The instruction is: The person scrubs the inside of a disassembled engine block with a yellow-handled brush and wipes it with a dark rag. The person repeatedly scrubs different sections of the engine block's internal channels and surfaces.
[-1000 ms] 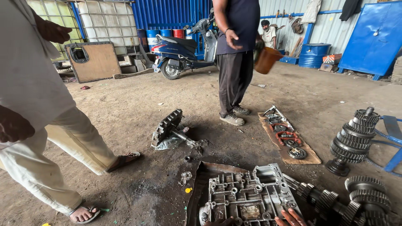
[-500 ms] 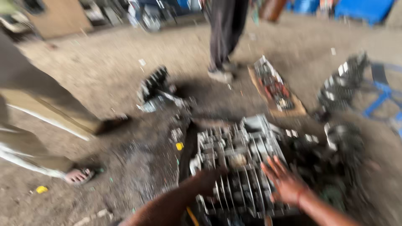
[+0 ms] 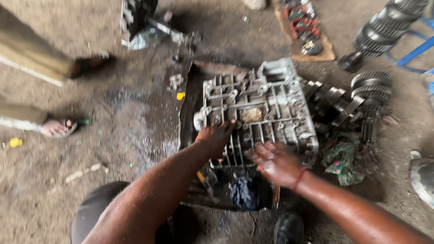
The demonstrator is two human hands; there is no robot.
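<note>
The big grey ribbed metal engine case (image 3: pixel 257 113) is lying on the dirt floor (image 3: pixel 90 171) in front of the person. The left hand (image 3: pixel 214 139) is resting on its near edge with fingers curled and touching the metal. The right hand (image 3: pixel 275 163) is lying open and flat on the ribs, holding nothing. A flowery green rag (image 3: pixel 346 156) is sitting just beside the case.

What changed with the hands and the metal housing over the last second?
The view tipped down from the yard. Both hands came in onto the ribbed gearbox housing: the left hand now rests on it, and the right hand lies on its near edge. The housing, gear shafts and wooden tray stayed put.
</note>
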